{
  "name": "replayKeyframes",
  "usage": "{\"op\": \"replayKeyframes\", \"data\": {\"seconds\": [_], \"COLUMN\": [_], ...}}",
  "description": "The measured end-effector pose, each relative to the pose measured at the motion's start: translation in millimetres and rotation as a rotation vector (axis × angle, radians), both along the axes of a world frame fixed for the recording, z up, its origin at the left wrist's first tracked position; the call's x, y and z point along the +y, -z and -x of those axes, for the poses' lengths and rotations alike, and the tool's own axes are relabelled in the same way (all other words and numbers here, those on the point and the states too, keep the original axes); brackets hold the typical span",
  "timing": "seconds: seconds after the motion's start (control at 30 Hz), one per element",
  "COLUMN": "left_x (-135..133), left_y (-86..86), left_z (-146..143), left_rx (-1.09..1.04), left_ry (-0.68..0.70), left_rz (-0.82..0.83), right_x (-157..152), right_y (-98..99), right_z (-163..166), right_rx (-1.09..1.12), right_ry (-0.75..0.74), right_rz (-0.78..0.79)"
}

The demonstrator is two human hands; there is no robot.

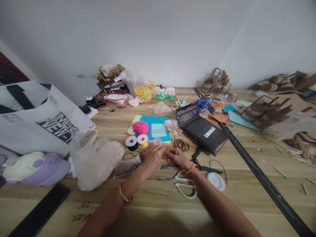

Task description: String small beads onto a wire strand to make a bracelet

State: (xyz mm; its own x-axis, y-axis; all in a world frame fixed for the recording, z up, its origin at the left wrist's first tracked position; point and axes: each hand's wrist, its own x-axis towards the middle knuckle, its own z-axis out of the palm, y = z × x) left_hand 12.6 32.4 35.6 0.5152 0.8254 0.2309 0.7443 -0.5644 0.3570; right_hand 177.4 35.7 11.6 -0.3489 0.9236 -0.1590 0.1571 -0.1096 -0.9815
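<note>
My left hand (pixel 152 158) and my right hand (pixel 177 157) meet at the middle of the wooden table (pixel 158 204), fingers curled together in a pinch on something small that I cannot make out. Just beyond the fingertips lie a beaded bracelet (pixel 181 144), a black thread spool (pixel 131 143) and an orange-and-white spool (pixel 142 140). White-handled scissors (pixel 181 185) lie right under my right wrist, with green-handled pliers (pixel 201 164) beside it. A small bag of beads (pixel 127 166) rests by my left hand.
A pink yarn ball (pixel 140 127) sits on blue and green paper sheets (pixel 154 126). A black mesh pouch (pixel 202 128), a white round lid (pixel 216 181), a crumpled plastic bag (pixel 95 161), a white tote bag (pixel 37 121) and wooden craft baskets (pixel 264 112) surround the work area.
</note>
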Motion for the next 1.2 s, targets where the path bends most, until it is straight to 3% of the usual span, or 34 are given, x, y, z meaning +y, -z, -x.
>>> {"op": "replayKeyframes", "data": {"seconds": [0.17, 0.37, 0.57, 0.77, 0.87, 1.07, 1.2], "left_x": [9, 7, 2, 0, 2, 4, 3], "left_y": [3.3, 6.7, 6.7, 12.4, 13.7, 15.9, 17.7], "left_z": [-3, -1, -8, -9, -6, -3, -2], "left_rx": [0.085, -0.026, -0.143, -0.071, -0.049, -0.006, -0.002], "left_ry": [0.021, -0.050, 0.058, 0.015, 0.005, -0.024, -0.036], "left_rz": [0.025, -0.014, 0.081, 0.113, 0.113, 0.119, 0.112], "right_x": [-3, -5, -4, -6, -8, -21, -32], "right_y": [-16.2, -41.4, -33.9, -33.0, -45.7, -89.1, -109.8], "right_z": [-8, -23, -21, -21, -26, -42, -51], "right_rx": [-0.061, -0.158, -0.196, -0.215, -0.199, -0.116, -0.110], "right_ry": [-0.052, -0.096, -0.138, -0.143, -0.146, -0.188, -0.139], "right_rz": [-0.063, -0.183, -0.175, -0.149, -0.149, -0.130, -0.165]}}
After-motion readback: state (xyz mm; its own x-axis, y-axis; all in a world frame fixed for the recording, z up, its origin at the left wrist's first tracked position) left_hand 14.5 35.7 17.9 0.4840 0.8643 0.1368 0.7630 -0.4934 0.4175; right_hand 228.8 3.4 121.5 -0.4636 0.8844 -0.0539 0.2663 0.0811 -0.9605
